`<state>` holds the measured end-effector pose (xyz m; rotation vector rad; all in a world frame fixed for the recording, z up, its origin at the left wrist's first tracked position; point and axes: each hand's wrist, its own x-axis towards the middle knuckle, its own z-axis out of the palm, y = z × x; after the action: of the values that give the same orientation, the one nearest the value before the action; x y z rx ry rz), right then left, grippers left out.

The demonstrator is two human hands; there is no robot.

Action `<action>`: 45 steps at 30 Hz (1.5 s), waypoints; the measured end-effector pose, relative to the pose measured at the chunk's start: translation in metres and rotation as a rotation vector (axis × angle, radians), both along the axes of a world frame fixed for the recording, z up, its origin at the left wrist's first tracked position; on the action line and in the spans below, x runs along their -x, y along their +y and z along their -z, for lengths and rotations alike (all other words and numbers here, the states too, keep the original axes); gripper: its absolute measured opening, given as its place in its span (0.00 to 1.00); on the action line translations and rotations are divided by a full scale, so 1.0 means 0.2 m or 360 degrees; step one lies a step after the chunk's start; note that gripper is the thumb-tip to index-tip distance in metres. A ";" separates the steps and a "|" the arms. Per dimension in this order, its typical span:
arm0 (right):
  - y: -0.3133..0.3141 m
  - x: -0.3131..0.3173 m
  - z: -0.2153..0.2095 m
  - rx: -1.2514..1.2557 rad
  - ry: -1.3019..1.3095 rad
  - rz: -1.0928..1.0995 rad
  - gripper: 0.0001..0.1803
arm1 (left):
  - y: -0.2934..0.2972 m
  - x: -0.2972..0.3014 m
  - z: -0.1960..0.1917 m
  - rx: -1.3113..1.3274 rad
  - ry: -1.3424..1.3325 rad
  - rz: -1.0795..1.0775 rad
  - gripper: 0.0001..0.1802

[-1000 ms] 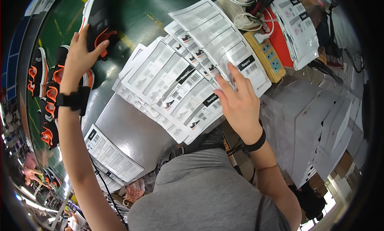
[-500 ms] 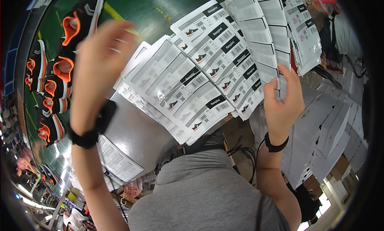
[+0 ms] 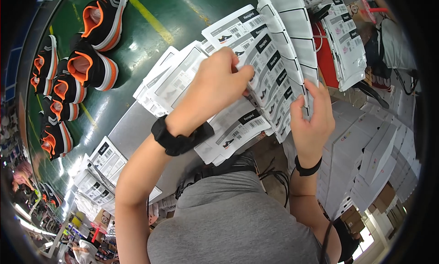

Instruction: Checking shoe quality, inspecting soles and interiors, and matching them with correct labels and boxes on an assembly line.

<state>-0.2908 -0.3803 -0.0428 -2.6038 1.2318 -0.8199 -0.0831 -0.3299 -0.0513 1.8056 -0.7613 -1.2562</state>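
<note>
Left hand (image 3: 218, 80) has moved onto the label sheets (image 3: 270, 58) — right hand (image 3: 314, 124) pinches some.

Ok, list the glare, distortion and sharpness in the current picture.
Head view: white glare on the green surface, toward the left; head view: that surface's far left edge bows, corners go black; head view: label sheets near the centre look fairly clear, lower-left background is indistinct.
</note>
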 end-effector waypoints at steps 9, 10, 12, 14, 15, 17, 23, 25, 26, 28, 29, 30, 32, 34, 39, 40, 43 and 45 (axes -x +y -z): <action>0.07 0.03 -0.01 -0.0073 0.0289 -0.0203 0.21 | 0.52 -0.35 -0.40 0.0472 0.0025 -0.0619 0.12; 0.07 0.02 -0.02 -0.0279 0.0289 -0.0405 0.21 | 0.58 -0.37 -0.44 0.0472 -0.0026 -0.0744 0.14; 0.08 0.02 -0.05 -0.0537 0.0211 -0.0673 0.31 | 0.70 -0.48 -0.44 0.0562 -0.0056 -0.0756 0.15; 0.13 0.01 -0.16 -0.1130 -0.0297 -0.0534 0.36 | 0.71 -0.51 -0.43 0.0692 -0.0009 -0.0726 0.16; 0.17 0.01 -0.19 -0.1731 -0.0801 -0.0365 0.42 | 0.71 -0.51 -0.41 0.0737 0.0049 -0.0701 0.16; 0.19 -0.01 -0.22 -0.1888 -0.0957 -0.0373 0.48 | 0.63 -0.44 -0.40 0.0887 0.0066 -0.0720 0.15; 0.12 -0.02 -0.09 -0.2047 -0.0799 -0.0348 0.34 | 0.41 -0.30 -0.30 0.0852 0.0559 -0.0709 0.11; 0.11 0.00 0.01 -0.1527 -0.0407 -0.0417 0.33 | 0.40 -0.31 -0.28 0.0697 0.0243 -0.0713 0.11; 0.10 0.02 0.05 -0.1000 -0.0020 -0.0480 0.32 | 0.41 -0.33 -0.27 0.0703 0.0242 -0.0708 0.11; 0.15 0.02 0.13 -0.0718 0.0183 -0.0464 0.32 | 0.46 -0.40 -0.21 0.0567 0.0010 -0.0707 0.11; 0.18 0.01 0.16 -0.0439 0.0383 -0.0443 0.31 | 0.52 -0.44 -0.21 0.0576 0.0065 -0.0705 0.11; 0.20 0.01 0.19 -0.0433 0.0352 -0.0413 0.31 | 0.58 -0.49 -0.21 0.0563 0.0090 -0.0765 0.11; 0.23 0.00 0.22 -0.0383 0.0386 -0.0360 0.31 | 0.65 -0.55 -0.21 0.0564 0.0125 -0.1000 0.08; 0.23 0.00 0.22 -0.0330 0.0417 -0.0315 0.30 | 0.71 -0.59 -0.26 0.0682 0.0195 -0.1106 0.06; 0.25 -0.03 0.09 -0.0327 0.0193 -0.0331 0.35 | 0.84 -0.66 -0.27 0.0710 0.0327 -0.1180 0.04; 0.28 -0.04 0.07 -0.0369 0.0159 -0.0435 0.37 | 0.86 -0.66 -0.26 0.0711 0.0316 -0.1185 0.04; 0.38 -0.08 0.06 -0.0426 0.0348 -0.0581 0.34 | 0.86 -0.66 -0.19 0.0656 0.0302 -0.1160 0.04; 0.38 -0.08 0.13 -0.0373 0.0367 -0.0525 0.31 | 0.84 -0.61 -0.19 0.0534 0.0341 -0.1095 0.04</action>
<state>-0.2744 -0.3041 -0.0697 -2.6523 0.8451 -0.3039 0.0390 -0.1613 -0.0133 1.4397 -0.1751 -0.7854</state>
